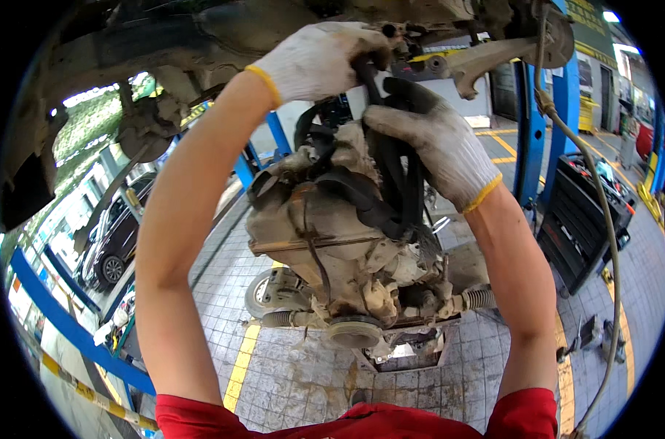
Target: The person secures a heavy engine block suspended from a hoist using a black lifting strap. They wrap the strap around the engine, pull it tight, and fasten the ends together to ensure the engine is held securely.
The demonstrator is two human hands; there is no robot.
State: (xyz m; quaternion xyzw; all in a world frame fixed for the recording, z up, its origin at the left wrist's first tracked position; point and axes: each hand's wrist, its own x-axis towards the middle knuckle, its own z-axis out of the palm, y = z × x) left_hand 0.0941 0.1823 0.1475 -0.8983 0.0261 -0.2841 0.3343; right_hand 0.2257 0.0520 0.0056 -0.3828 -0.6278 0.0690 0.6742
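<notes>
Both of my arms are raised toward the underside of a lifted car, in white knit gloves with yellow cuffs and dirty fingers. My left hand (321, 62) is closed around the upper end of a black hose-like strand (372, 86); its fingertips are partly hidden. Lower and to the right, my right hand (438, 143) has its thumb and fingers closed about the same strand, which runs down into a black bundle (395, 179). Below the hands stands a dirty engine (310, 216) with a round pulley (355, 331) at its near side.
Overhead spans the car's underbody (223, 36), with a suspension arm (486, 62) at right. A blue lift post (530, 139) and a black tool cart (577, 219) stand right, near a hanging cable (599, 190). Behind the engine lies a wheel (263, 293). A dark car (117, 238) is parked left.
</notes>
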